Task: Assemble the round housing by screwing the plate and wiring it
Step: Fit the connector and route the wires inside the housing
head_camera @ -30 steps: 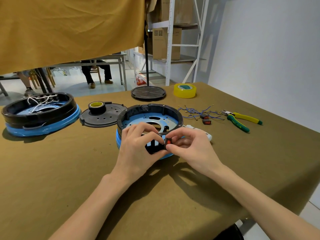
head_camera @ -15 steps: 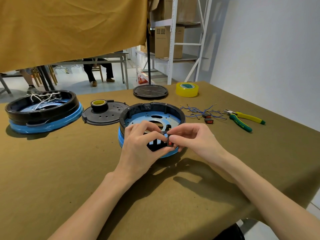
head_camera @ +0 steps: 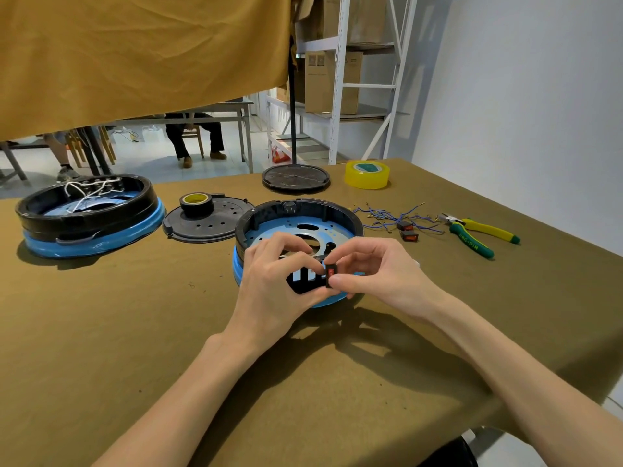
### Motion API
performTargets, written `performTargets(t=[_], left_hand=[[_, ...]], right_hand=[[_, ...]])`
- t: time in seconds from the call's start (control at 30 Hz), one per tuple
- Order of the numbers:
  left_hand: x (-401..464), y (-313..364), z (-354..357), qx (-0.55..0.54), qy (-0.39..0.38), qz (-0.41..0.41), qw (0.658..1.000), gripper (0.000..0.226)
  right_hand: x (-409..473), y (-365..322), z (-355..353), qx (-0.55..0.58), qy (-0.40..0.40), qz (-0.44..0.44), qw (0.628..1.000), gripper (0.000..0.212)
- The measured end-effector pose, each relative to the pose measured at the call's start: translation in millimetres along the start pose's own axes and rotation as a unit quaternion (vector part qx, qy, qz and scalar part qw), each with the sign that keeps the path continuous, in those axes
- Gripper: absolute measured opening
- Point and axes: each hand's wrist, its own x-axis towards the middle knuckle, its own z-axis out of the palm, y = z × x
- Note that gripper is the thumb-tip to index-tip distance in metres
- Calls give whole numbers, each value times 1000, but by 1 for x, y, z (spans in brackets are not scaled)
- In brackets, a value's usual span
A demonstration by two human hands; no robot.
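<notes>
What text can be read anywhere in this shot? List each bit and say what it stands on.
Green handle of the pliers: dark embossed lettering, too blurred to read for certain.
Cardboard box on the shelf: two small printed labels near its top, too small to read.
Red rocker switch pinched in the right hand: a tiny pale mark, not legible.
Yellow tape roll, black tape roll and round housing: no text visible.
</notes>
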Motion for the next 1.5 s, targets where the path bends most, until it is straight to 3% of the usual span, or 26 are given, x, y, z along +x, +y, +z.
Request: performTargets(t=[0.57,0.83,1.07,1.3,1.5], left_hand=[[-1,4,7,0,15,-54,998,30],[1,1,3,-4,2,-74,997,63],[4,-3,1,29,-34,-40,998,51],[5,-3,2,35,-27,-45,998,48],[7,-4,0,43,-26,-36,998,47]], right_hand=[[11,-7,-2,-101,16,16,995,16],[18,-10,0,-159,16,9,987,15],[24,-13,-5,-202,0,-3,979,18],[25,-11,-7,-182,40,19,982,28],[30,-7,-7,-294,52,-7,954,19]])
